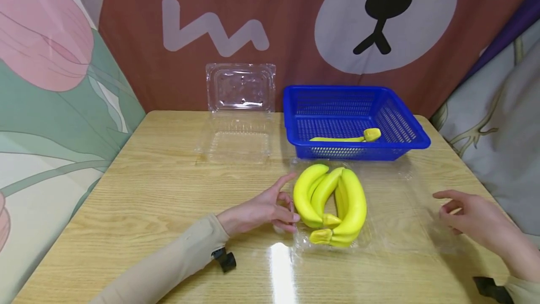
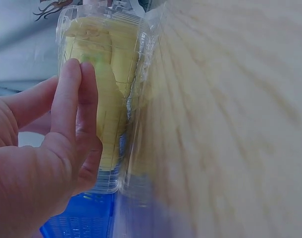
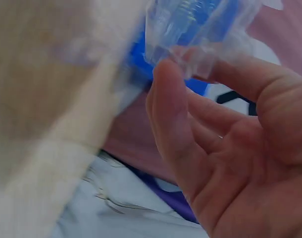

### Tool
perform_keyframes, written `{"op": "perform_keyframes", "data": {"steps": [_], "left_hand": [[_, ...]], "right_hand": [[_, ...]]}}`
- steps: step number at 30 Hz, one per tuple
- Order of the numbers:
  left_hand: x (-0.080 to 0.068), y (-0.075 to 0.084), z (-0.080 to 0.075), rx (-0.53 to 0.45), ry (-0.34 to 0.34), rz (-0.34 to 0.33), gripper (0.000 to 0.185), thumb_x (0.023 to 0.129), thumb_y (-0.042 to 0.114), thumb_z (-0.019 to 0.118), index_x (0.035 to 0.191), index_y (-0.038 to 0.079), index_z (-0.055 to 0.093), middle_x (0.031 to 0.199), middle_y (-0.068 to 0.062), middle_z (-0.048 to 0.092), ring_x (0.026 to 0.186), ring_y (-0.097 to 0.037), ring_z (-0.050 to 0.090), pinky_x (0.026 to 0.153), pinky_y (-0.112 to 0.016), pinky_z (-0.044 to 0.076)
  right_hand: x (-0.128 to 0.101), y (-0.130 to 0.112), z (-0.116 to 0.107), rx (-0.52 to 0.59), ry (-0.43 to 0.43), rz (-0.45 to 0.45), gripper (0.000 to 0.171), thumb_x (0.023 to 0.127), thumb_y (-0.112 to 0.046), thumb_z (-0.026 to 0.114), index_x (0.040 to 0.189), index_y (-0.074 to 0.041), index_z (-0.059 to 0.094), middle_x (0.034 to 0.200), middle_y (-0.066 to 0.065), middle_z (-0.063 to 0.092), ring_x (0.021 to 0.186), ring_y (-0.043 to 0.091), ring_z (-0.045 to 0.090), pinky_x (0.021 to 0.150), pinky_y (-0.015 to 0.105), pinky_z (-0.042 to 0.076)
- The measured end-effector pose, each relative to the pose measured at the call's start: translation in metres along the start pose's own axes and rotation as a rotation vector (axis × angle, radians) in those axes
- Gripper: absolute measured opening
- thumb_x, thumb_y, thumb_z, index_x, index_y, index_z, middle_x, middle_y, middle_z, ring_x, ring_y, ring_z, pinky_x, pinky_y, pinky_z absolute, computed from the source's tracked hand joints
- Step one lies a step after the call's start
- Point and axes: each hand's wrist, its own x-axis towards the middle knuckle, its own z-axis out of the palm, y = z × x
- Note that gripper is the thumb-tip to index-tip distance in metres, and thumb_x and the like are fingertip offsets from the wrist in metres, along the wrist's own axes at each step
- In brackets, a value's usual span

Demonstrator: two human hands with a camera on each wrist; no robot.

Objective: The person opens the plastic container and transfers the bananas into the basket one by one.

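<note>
A light wood-grain table (image 1: 152,201) was seen. On it were set: a blue basket (image 1: 405,130) at back right, an open clear clamshell (image 1: 238,142) at back centre, & a clear tray (image 1: 392,229) w/ bananas near front.

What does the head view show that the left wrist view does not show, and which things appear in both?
Only the head view shows the right hand, open beside the clear container's spread lid, a second empty clear container near the wall, and one banana lying inside the blue basket.

Only the left wrist view shows, close up, the fingertips resting against the clear container.

Both show the left hand, the bunch of bananas, the wooden table and part of the basket.
</note>
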Motion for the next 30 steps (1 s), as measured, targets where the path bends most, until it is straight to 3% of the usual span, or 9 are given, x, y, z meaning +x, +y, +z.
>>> {"op": "perform_keyframes", "data": {"steps": [6,17,23,27,30], "left_hand": [[0.0,0.0,0.0,-0.003,0.001,0.0,0.102,0.084,-0.014,0.065,0.158,0.029,0.009,0.095,-0.015,0.051,0.081,-0.026,0.065,0.081,-0.045,0.059],[0.001,0.0,-0.001,0.009,0.007,0.007,0.102,0.084,-0.013,0.066,0.158,0.031,0.011,0.097,-0.018,0.052,0.081,-0.027,0.064,0.081,-0.045,0.059],[0.002,0.0,-0.001,0.004,0.008,0.008,0.102,0.084,-0.014,0.066,0.158,0.03,0.01,0.097,-0.018,0.051,0.082,-0.027,0.064,0.082,-0.045,0.059],[0.002,0.0,-0.001,0.0,0.011,0.01,0.103,0.084,-0.014,0.066,0.158,0.03,0.01,0.097,-0.018,0.051,0.082,-0.027,0.064,0.082,-0.046,0.059],[0.003,-0.001,-0.001,0.0,0.011,0.016,0.103,0.084,-0.014,0.066,0.158,0.03,0.01,0.097,-0.017,0.051,0.082,-0.027,0.064,0.082,-0.046,0.058]], "right_hand": [[0.011,0.004,0.009,0.031,-0.066,-0.031,0.049,0.09,-0.01,0.067,0.128,0.014,0.048,0.091,0.011,0.064,0.068,0.017,0.059,0.051,0.027,0.049],[0.014,0.002,0.012,-0.022,-0.038,-0.044,0.052,0.091,-0.013,0.067,0.132,0.012,0.046,0.095,0.014,0.066,0.075,0.02,0.062,0.055,0.03,0.049],[0.008,-0.017,0.011,-0.085,0.15,-0.106,0.052,0.097,-0.026,0.062,0.13,0.011,0.049,0.114,0.033,0.06,0.091,0.045,0.064,0.067,0.053,0.053],[-0.001,-0.05,0.011,-0.068,0.261,-0.163,0.052,0.1,-0.034,0.057,0.132,0.007,0.052,0.123,0.035,0.055,0.091,0.049,0.064,0.068,0.06,0.052],[-0.007,-0.08,0.014,-0.038,0.267,-0.209,0.054,0.1,-0.037,0.056,0.135,0.003,0.052,0.126,0.032,0.054,0.092,0.048,0.065,0.07,0.061,0.054]]}}
